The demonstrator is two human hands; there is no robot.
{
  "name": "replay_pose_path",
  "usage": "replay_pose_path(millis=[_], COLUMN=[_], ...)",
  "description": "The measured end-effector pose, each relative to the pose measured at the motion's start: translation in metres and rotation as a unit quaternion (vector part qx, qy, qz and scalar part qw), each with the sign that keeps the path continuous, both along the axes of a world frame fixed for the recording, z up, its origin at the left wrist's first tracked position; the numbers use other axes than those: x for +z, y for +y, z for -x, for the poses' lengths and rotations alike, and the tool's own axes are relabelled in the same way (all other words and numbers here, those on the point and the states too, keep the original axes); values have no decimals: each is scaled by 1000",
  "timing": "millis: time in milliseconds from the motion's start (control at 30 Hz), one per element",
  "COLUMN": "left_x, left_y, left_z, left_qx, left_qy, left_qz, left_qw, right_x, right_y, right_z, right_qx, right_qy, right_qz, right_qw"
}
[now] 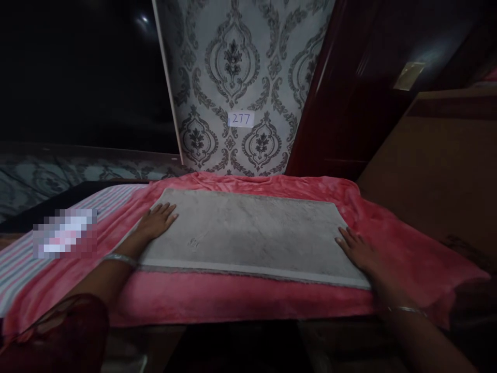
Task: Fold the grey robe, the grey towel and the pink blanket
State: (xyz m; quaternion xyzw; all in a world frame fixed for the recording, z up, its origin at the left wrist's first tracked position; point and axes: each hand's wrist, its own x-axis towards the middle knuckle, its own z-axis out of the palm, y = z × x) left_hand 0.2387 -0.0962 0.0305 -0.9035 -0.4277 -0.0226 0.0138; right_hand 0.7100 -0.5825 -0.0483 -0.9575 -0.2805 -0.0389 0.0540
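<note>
Left hand (156, 221): spread flat on mat (252, 233), 9 o'clock.
Right hand (359, 251): spread, at its 3 o'clock edge.
Mat: centre, flat on blanket (240, 299).
Blanket: red; striped cloth (17, 264) at 9 o'clock.
Wall (233, 62): 12 o'clock, bearing card (241, 119) "277".

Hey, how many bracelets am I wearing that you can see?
2. The left bracelet is worn just behind the left hand, the right bracelet just behind the right hand. Any under the left sleeve would be hidden.
</note>
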Motion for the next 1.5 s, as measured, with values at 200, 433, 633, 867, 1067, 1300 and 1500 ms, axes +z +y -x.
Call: replay_pose_path(millis=[200, 433, 633, 867, 1067, 1300, 1500], left_x=[-3, -38, -43, -55, -39, -33, -53], left_y=[-58, -117, -118, -144, -176, -218, -226], left_z=[-11, -21, -9, 39, 29, -48, -32], left_qx=[-82, -205, -197, -180, -187, -259, -271], left_qy=[-21, -45, -67, -78, -122, -113, -135], left_qz=[-1, -13, -31, -60, -32, 23, 1], left_qw=[996, 978, 978, 979, 974, 959, 953], right_x=[33, 30, 22, -6, 29, 62, 39], right_y=[50, 108, 94, 49, 69, 162, 140], right_z=[77, 181, 183, 194, 203, 230, 247], right_qx=[76, 285, 284, 298, 330, 385, 373], right_qy=[-24, 3, 2, -35, 25, 61, 68], right_qz=[3, 18, 3, -67, -117, -20, 1], right_qw=[997, 958, 959, 951, 936, 921, 925])
